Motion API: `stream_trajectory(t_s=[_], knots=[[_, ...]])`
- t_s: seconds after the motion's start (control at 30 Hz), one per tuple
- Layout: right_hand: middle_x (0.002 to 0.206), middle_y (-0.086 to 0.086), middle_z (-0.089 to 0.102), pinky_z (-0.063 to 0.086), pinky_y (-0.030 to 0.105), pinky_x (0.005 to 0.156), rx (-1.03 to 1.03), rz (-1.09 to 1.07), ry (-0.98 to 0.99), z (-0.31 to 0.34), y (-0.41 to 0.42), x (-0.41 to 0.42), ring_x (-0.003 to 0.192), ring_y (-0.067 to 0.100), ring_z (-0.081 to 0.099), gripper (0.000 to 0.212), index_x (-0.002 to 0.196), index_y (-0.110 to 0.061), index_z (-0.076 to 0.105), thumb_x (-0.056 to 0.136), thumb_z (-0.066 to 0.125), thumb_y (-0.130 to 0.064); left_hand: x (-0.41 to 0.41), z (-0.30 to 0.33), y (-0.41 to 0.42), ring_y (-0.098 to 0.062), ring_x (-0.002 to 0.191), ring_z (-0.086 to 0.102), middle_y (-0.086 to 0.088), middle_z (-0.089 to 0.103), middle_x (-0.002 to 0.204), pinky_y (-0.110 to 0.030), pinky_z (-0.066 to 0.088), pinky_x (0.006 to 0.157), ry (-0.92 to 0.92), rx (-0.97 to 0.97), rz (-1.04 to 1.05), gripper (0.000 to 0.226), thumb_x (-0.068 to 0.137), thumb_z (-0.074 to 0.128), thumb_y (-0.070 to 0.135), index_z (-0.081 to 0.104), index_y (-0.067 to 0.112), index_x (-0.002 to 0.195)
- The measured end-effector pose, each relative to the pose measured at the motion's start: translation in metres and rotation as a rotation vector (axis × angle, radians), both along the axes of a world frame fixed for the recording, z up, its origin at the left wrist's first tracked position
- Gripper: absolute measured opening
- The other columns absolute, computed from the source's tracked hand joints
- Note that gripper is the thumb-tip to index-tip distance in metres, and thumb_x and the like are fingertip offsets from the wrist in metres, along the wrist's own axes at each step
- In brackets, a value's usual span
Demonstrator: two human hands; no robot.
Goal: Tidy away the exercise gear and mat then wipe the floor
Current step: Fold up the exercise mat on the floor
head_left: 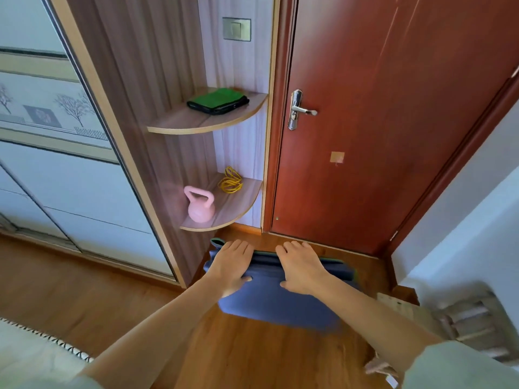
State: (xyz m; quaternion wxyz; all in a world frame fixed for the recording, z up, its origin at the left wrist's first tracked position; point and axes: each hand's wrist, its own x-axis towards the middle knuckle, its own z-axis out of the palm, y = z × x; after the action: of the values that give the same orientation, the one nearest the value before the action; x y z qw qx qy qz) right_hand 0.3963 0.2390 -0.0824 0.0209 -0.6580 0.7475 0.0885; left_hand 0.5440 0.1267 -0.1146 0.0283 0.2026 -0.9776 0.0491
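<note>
A folded blue exercise mat (269, 299) lies on the wooden floor in front of the door, below the corner shelves. My left hand (231, 262) rests on its left part, fingers curled over the far edge and thumb on the top. My right hand (300, 266) holds the mat the same way a little to the right. A pink kettlebell (200, 204) and a coiled yellow rope (230, 181) sit on the lower corner shelf (241, 213). A green and black cloth (217, 101) lies on the upper shelf (179, 122).
A red-brown door (379, 122) with a metal handle (302, 110) stands shut behind the mat. A wardrobe with sliding panels (56, 136) fills the left. A wooden stool or rack (463, 318) stands at the right, and a pale rug (33, 355) lies at the lower left.
</note>
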Motion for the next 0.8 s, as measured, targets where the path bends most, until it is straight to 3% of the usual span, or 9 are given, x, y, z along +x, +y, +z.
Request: stream_trajectory(t_s=[0.1,0.17,0.37,0.63,0.8], knots=[[0.124,0.007,0.049,0.034,0.035,0.096,-0.027,0.069,0.023,0.003,-0.03,-0.034,0.115,0.026,0.045,0.059,0.123,-0.011,0.042,0.078,0.07,-0.039,-0.026,-0.007,-0.023,-0.021,0.082,0.059,-0.001,0.062,0.089,-0.033,0.051,0.075,0.064,-0.013,0.038,0.062,0.051,0.084,0.049,0.062,0.012,0.096],[0.126,0.008,0.049,0.033,0.035,0.096,-0.045,0.106,0.033,0.004,-0.048,-0.052,0.116,0.026,0.044,0.059,0.124,-0.01,0.042,0.079,0.069,-0.037,-0.038,-0.009,-0.039,-0.02,0.079,0.061,0.0,0.063,0.087,-0.031,0.053,0.073,0.126,-0.013,0.035,0.065,0.046,0.086,0.048,0.063,0.012,0.094],[0.125,0.011,0.048,0.033,0.037,0.093,-0.075,0.199,0.043,-0.008,-0.1,-0.089,0.114,0.029,0.044,0.058,0.126,-0.007,0.039,0.083,0.064,-0.036,-0.065,-0.015,-0.094,-0.022,0.094,0.063,-0.004,0.066,0.103,-0.033,0.051,0.086,0.181,-0.052,-0.011,0.066,0.052,0.085,0.038,0.063,0.01,0.107],[0.121,0.012,0.05,0.035,0.037,0.091,-0.082,0.198,0.034,-0.023,-0.196,-0.137,0.111,0.029,0.045,0.057,0.127,-0.005,0.04,0.084,0.064,-0.034,-0.112,-0.031,-0.196,-0.023,0.092,0.062,-0.005,0.065,0.103,-0.033,0.049,0.086,0.169,-0.076,-0.038,0.067,0.055,0.084,0.037,0.061,0.008,0.11],[0.122,0.012,0.049,0.034,0.036,0.09,-0.096,0.224,0.052,-0.022,-0.264,-0.173,0.111,0.028,0.044,0.059,0.129,-0.005,0.039,0.084,0.062,-0.037,-0.145,-0.032,-0.264,-0.025,0.09,0.06,-0.007,0.063,0.101,-0.03,0.034,0.088,0.234,-0.076,-0.05,0.065,0.058,0.082,0.036,0.057,0.007,0.111]])
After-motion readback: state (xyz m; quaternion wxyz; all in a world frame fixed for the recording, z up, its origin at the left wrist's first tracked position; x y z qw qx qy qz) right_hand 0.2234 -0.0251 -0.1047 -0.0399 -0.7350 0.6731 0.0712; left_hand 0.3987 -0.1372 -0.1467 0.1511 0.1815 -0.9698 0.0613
